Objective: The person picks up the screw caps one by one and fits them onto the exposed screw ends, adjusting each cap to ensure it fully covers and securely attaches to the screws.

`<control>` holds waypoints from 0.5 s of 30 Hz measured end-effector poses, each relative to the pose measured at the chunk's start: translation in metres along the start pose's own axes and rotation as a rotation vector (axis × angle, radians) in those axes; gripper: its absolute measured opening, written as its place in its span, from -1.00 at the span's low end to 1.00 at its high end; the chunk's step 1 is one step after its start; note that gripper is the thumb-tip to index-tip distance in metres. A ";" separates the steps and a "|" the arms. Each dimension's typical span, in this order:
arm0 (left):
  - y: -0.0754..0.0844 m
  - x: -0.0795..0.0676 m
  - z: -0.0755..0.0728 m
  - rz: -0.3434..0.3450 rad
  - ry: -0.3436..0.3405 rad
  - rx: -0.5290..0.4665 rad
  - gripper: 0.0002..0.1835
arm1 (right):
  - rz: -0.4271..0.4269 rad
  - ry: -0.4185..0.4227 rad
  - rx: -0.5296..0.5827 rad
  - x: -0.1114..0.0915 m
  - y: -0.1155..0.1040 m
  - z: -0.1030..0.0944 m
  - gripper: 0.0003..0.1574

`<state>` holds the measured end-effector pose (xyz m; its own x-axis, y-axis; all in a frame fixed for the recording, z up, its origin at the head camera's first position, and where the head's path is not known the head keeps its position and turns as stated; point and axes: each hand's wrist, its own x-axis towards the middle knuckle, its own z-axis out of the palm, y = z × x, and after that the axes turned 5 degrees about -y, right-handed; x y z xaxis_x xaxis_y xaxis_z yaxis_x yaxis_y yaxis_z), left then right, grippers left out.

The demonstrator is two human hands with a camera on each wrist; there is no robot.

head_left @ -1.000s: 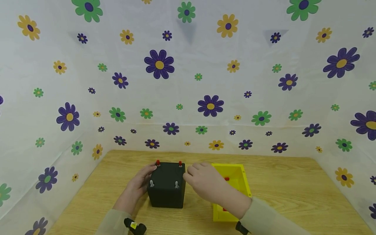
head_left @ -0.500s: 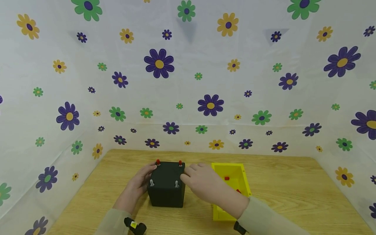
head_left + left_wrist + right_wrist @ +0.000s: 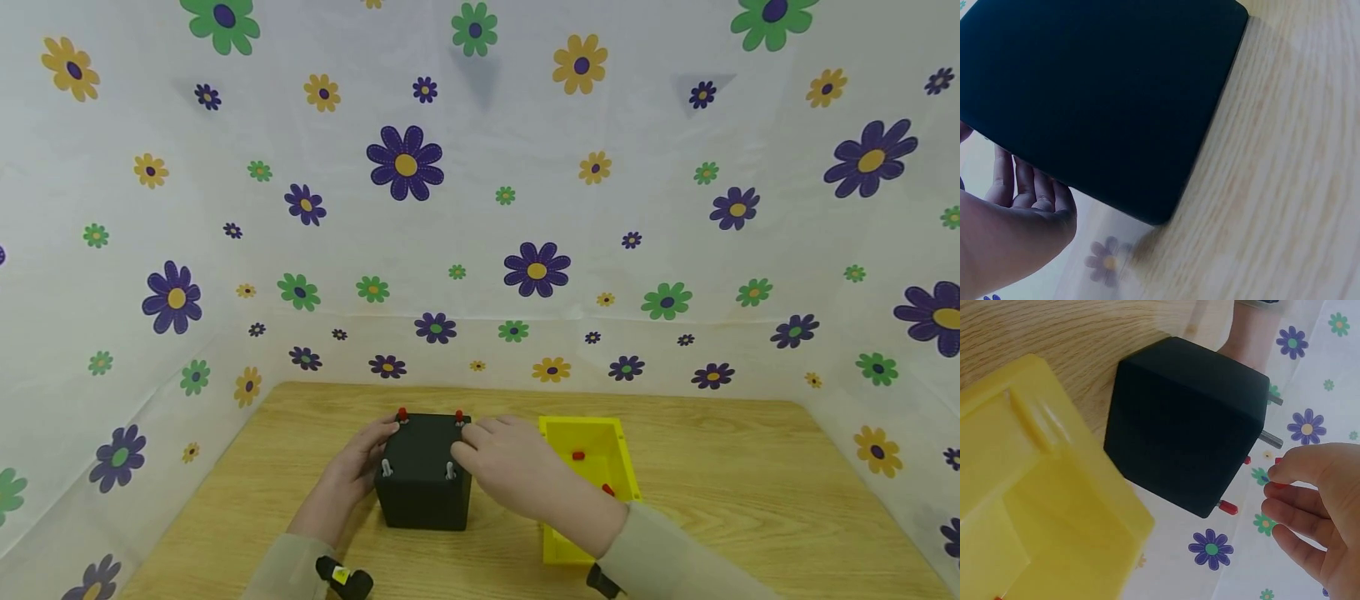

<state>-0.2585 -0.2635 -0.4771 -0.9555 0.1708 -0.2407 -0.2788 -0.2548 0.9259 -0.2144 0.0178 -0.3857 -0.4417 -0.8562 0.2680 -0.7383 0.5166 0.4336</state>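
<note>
A black box point(image 3: 427, 500) stands on the table, with short metal posts rising from its top. Red caps point(image 3: 459, 416) cover the two back posts, while the two front metal posts point(image 3: 451, 471) are bare. My left hand point(image 3: 352, 467) holds the box from its left side, thumb at the top edge; the left wrist view shows several fingers point(image 3: 1044, 190) along that side. Over the box's right edge, my right hand point(image 3: 513, 462) pinches a small red cap point(image 3: 1279, 485) between thumb and forefinger. In the right wrist view this cap is mostly hidden by the fingers, apart from the posts.
A yellow bin point(image 3: 628, 458) stands right of the box, under my right forearm, with loose red caps point(image 3: 578, 456) inside. The wooden table point(image 3: 735, 492) meets a flower-patterned cloth point(image 3: 480, 250) at the back and sides.
My right hand has moved left, from beside the box to over its right edge near the front posts. The left hand and the box have stayed put.
</note>
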 end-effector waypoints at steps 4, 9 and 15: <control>0.000 0.000 0.000 -0.001 0.003 0.002 -0.20 | -0.003 -0.008 0.004 0.002 -0.001 -0.002 -0.78; 0.000 0.000 0.001 -0.016 0.025 0.023 -0.15 | -0.001 0.013 0.013 0.003 -0.001 -0.005 -0.78; -0.001 -0.001 0.002 -0.016 0.037 0.035 -0.14 | -0.010 0.052 0.009 0.005 -0.001 -0.003 -0.80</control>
<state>-0.2572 -0.2617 -0.4776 -0.9541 0.1391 -0.2651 -0.2907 -0.2188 0.9315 -0.2141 0.0125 -0.3820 -0.4074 -0.8596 0.3083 -0.7474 0.5078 0.4283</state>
